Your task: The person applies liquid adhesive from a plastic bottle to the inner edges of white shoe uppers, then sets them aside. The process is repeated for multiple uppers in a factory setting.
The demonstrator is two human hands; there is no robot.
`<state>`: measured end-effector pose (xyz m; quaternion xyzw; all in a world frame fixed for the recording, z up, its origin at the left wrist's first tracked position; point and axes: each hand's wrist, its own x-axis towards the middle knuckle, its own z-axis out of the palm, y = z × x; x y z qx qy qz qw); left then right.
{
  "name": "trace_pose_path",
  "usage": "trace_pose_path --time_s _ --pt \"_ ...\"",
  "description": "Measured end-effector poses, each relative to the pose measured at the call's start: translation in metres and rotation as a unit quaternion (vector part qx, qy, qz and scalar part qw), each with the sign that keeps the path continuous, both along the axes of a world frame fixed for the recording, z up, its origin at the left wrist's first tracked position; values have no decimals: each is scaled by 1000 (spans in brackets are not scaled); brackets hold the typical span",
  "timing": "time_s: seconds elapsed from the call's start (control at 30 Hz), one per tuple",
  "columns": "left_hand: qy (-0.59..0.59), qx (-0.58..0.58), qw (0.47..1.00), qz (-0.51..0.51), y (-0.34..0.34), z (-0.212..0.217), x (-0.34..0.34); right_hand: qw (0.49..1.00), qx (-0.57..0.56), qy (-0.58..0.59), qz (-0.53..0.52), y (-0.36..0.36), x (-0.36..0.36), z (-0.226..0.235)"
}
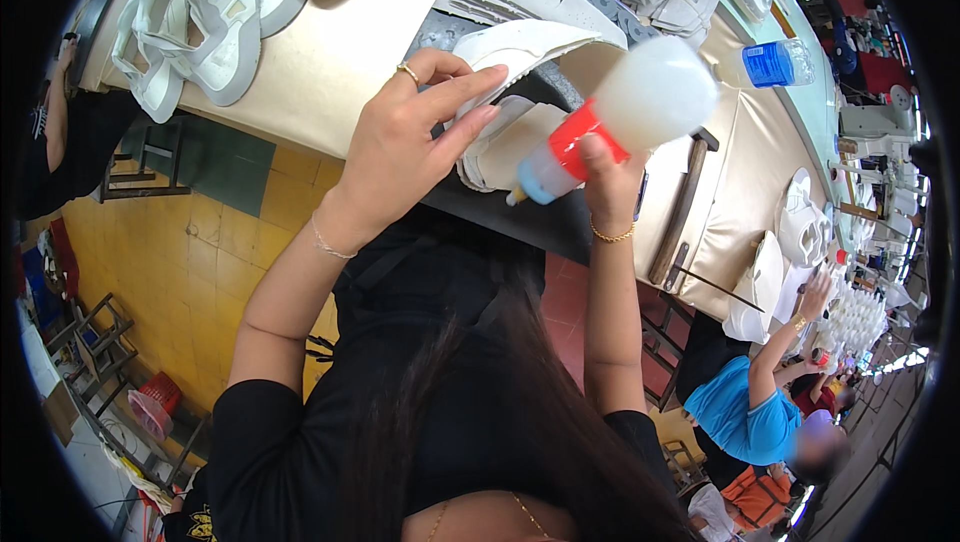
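Glue bottle [610, 117], tilted with its blue nozzle down, sits gripped in the right hand [610, 177] beside white shoe pieces [505, 137]. Left hand [415, 137] pinches the top shoe piece over a dark mat [520, 217] on the beige table [340, 57]; a water bottle [778, 63] lies farther right.

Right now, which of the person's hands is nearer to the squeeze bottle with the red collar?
Right. The right hand grips the squeeze bottle from below at its red collar. The left hand is apart from it, pinching the white shoe upper piece to the bottle's left.
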<state>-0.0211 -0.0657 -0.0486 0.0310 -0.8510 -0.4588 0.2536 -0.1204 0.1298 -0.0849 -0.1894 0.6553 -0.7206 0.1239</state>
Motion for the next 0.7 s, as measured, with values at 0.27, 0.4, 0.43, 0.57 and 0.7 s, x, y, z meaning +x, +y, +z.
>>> trace_pose_path --time_s 0.27,0.4,0.43,0.57,0.7 --pt "3 19 1000 -10 3 4 -3 998 27 45 -40 -12 7 -2" --pt "-2 -9 1000 -3 1 1 0 997 -7 -48 57 4 5 -2" --pt "5 -7 1000 -6 0 0 -2 991 -66 -101 60 16 6 -7" --pt "6 -6 1000 -4 2 0 -4 975 -194 -74 -75 30 -10 -1" --pt "22 -39 999 1 4 -3 -8 977 -69 73 -189 17 -19 9"
